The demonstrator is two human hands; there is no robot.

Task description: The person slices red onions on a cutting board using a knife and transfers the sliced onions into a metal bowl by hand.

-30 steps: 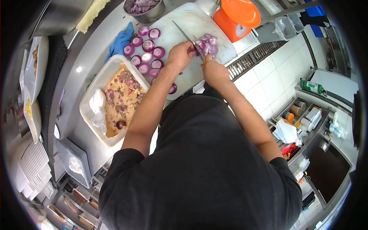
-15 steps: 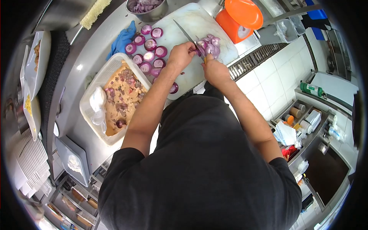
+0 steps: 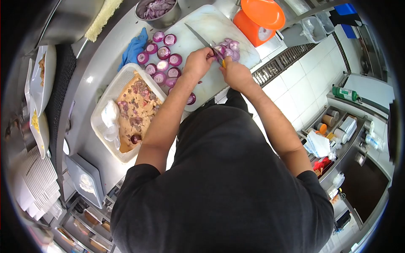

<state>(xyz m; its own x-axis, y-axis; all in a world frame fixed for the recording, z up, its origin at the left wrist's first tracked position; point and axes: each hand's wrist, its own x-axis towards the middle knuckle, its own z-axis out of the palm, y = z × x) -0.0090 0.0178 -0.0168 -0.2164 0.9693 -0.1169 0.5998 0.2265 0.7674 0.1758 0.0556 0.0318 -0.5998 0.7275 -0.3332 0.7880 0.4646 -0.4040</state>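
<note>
My right hand (image 3: 237, 75) is closed round the yellow handle of a kitchen knife (image 3: 198, 35), whose long blade points up and left across the white cutting board (image 3: 211, 21). On the blade's other side, my left hand (image 3: 198, 64) has its fingers bent on a red onion, mostly hidden by the fingers and blade. Cut onion slices (image 3: 230, 47) lie in a loose pile just beyond the knife. Several peeled red onions (image 3: 163, 52) with trimmed ends sit along the board's left side, some partly behind my left forearm.
A metal bowl (image 3: 171, 17) of sliced onion stands at the far edge. Left of the board are a blue cloth (image 3: 134, 47) and a white plastic basket (image 3: 100, 126) with onion scraps and a crumpled bag. An orange scale (image 3: 253, 29) stands beyond the board's right corner.
The whole view has shifted slightly as my head moved. Both hands stay at the onion, and the knife has shifted only slightly against it.
</note>
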